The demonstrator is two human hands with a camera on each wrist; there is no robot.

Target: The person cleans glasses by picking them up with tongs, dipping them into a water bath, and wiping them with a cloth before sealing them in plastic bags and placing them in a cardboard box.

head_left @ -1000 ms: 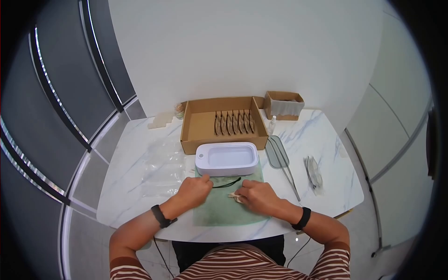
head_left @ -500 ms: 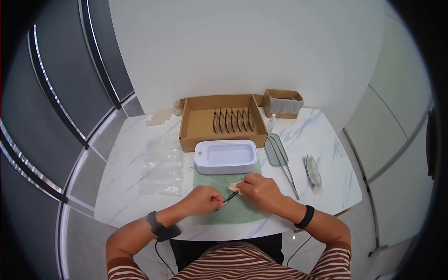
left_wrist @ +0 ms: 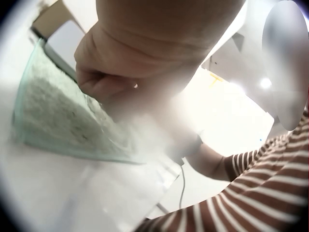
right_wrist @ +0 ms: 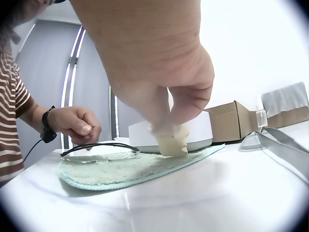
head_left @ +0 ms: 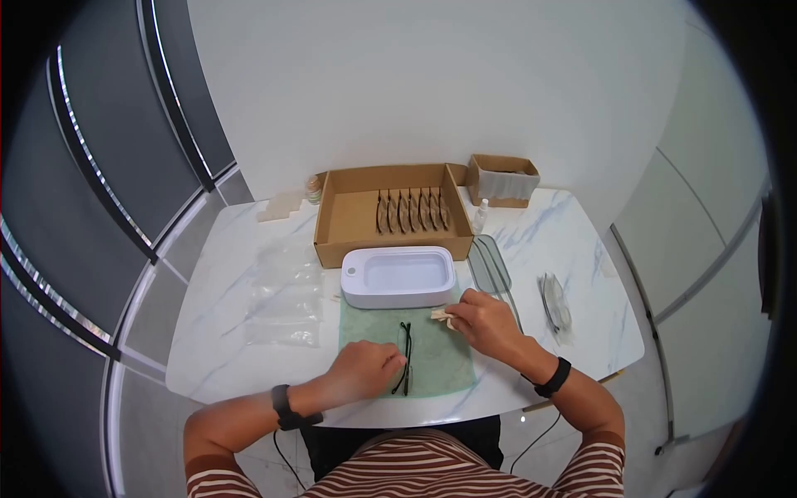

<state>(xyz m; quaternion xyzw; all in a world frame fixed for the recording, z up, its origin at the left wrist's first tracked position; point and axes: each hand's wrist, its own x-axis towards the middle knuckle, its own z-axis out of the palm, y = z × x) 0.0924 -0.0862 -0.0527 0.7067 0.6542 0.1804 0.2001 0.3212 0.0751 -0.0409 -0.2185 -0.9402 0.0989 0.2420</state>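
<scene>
Folded eyeglasses with thin black temples and clear lenses stand over a green cloth. My left hand is curled at their left side, fingertips right at the middle of the frame; its exact grip is partly hidden. In the right wrist view the black temples run just below that hand's thumb and fingers. My right hand pinches a crumpled beige wiping cloth to the right of the glasses. That small cloth hangs down close over the green one.
A white basin-like device stands behind the hands. Behind it is a cardboard box with several dark-framed glasses in a row. To the right lie a grey-green tray with long metal strips and bagged glasses. Clear plastic bags lie left.
The glasses have turned from slanting between both hands to pointing front to back at the left hand. The right hand has moved right, away from them, with the beige cloth.
</scene>
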